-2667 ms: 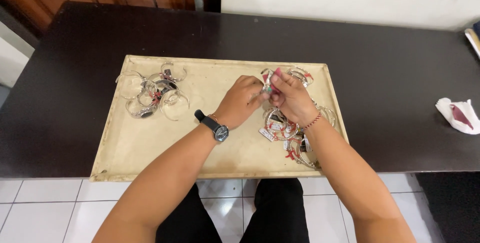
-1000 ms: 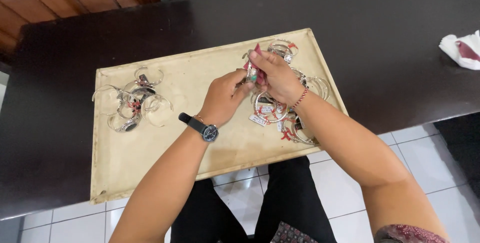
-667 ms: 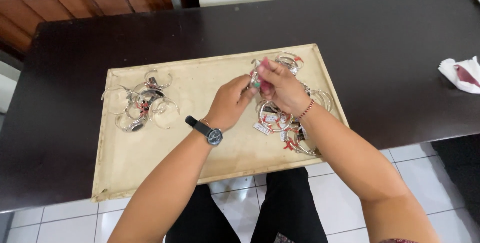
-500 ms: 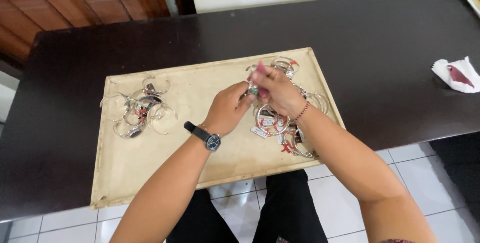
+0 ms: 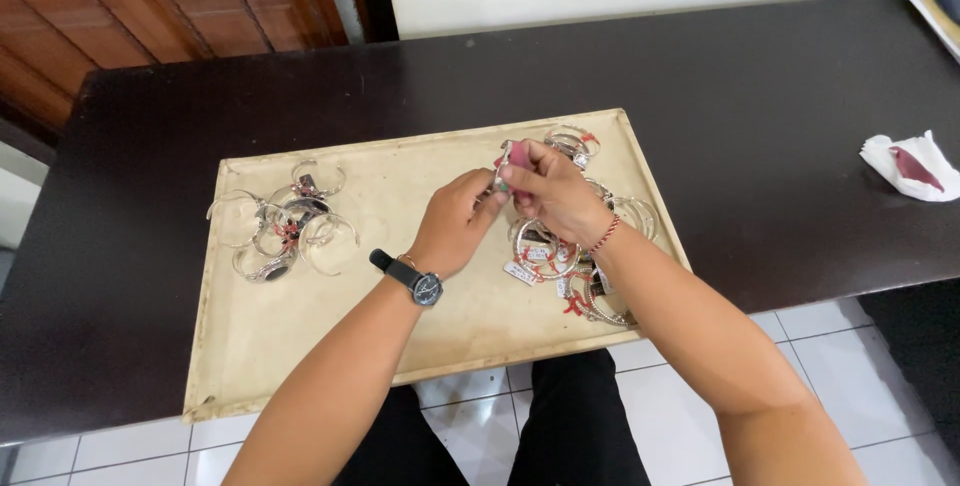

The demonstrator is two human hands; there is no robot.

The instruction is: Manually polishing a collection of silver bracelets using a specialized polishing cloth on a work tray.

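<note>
While both hands meet above the tan tray's (image 5: 300,366) far right part, the left hand (image 5: 455,231) and right hand (image 5: 550,196) pinch one thin silver bangle (image 5: 503,168) between fingertips; tagged metal bangles (image 5: 560,266) pile below, more bangles (image 5: 280,231) near its left edge.

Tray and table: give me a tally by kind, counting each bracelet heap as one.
Beige tray: 1
Heaps of silver bracelets: 2, left heap and right heap
Crumpled white cloth with a dark red patch: 1
Silver piece pinched between left hand and right hand: 1
Total: 5
</note>
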